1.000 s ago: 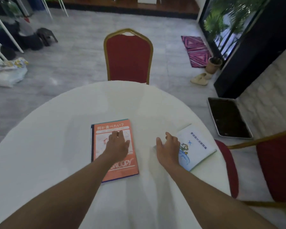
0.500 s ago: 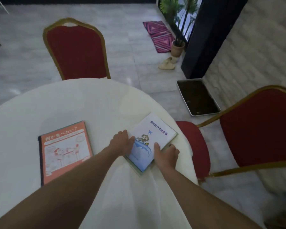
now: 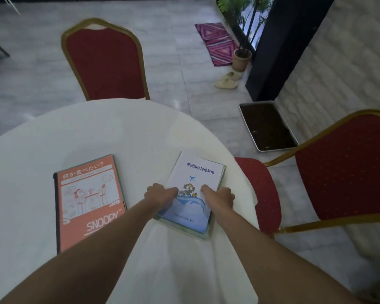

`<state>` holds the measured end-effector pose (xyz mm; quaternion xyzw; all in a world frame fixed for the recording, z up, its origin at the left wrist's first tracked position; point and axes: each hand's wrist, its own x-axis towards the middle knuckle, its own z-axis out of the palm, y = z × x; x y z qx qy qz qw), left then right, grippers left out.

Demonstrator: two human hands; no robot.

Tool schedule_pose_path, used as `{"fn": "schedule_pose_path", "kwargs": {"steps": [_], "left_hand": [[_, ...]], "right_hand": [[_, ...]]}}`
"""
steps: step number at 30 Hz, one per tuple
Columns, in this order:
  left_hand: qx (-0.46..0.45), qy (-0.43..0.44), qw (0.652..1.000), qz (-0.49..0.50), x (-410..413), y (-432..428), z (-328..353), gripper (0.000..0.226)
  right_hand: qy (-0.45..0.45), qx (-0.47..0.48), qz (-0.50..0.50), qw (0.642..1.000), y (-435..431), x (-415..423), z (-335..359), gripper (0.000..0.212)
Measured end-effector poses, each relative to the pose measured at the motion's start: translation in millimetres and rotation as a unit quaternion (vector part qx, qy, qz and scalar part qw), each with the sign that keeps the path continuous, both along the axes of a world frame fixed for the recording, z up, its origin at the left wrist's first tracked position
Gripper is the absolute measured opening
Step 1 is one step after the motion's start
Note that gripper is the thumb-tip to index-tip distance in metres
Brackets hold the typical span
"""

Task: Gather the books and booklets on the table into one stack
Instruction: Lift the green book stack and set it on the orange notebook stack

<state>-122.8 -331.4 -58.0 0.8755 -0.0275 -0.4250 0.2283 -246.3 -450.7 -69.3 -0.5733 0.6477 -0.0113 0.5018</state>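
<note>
An orange Snoopy notebook [image 3: 88,200] lies flat on the white round table [image 3: 97,132], left of centre. To its right, near the table's right edge, a white and blue booklet [image 3: 195,183] lies on top of a thin greenish booklet [image 3: 206,234] whose edges show beneath it. My left hand [image 3: 160,194] grips the white booklet's left edge with the thumb on the cover. My right hand [image 3: 219,196] grips its right edge the same way. Both forearms reach in from the bottom.
One red chair with a gold frame [image 3: 103,60] stands behind the table, and a second red chair [image 3: 338,172] is at the right. On the floor at the right lie a dark tray [image 3: 268,126], a potted plant [image 3: 241,60], slippers and a pink mat.
My left hand left the orange notebook and both hands closed on the white booklet's sides. The booklet has turned more upright and the view swung right.
</note>
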Motion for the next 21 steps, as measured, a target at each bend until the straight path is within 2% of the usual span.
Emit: {"fn": "schedule_pose_path", "kwargs": {"steps": [3,6,9,11,13,16,21], "left_hand": [[-0.038,0.026,0.997,0.06,-4.1,7.4,0.3,0.075],[-0.08,0.042,0.99,0.112,-9.6,15.0,0.4,0.077],[-0.137,0.022,0.982,0.127,-19.3,25.2,6.2,0.058],[-0.184,-0.014,0.976,0.118,-24.0,29.7,13.0,0.044],[-0.22,-0.062,0.968,0.1,-24.8,34.8,23.5,0.041],[-0.265,-0.114,0.955,0.064,-20.7,47.0,38.5,0.052],[-0.274,-0.18,0.938,-0.109,-25.7,71.2,40.8,0.057]], "right_hand": [[-0.015,-0.004,0.006,1.0,4.8,-2.6,3.2,0.056],[-0.042,0.0,0.011,0.999,10.7,-5.1,9.1,0.058],[-0.146,0.055,-0.005,0.988,14.8,-4.9,21.3,0.055],[-0.198,0.057,0.006,0.979,17.8,-3.7,34.0,0.054],[-0.237,0.031,0.023,0.971,19.6,-2.0,47.2,0.051],[-0.282,-0.009,0.06,0.958,21.1,0.1,67.5,0.038],[-0.307,-0.057,0.097,0.945,31.1,-5.9,79.4,0.044]]}}
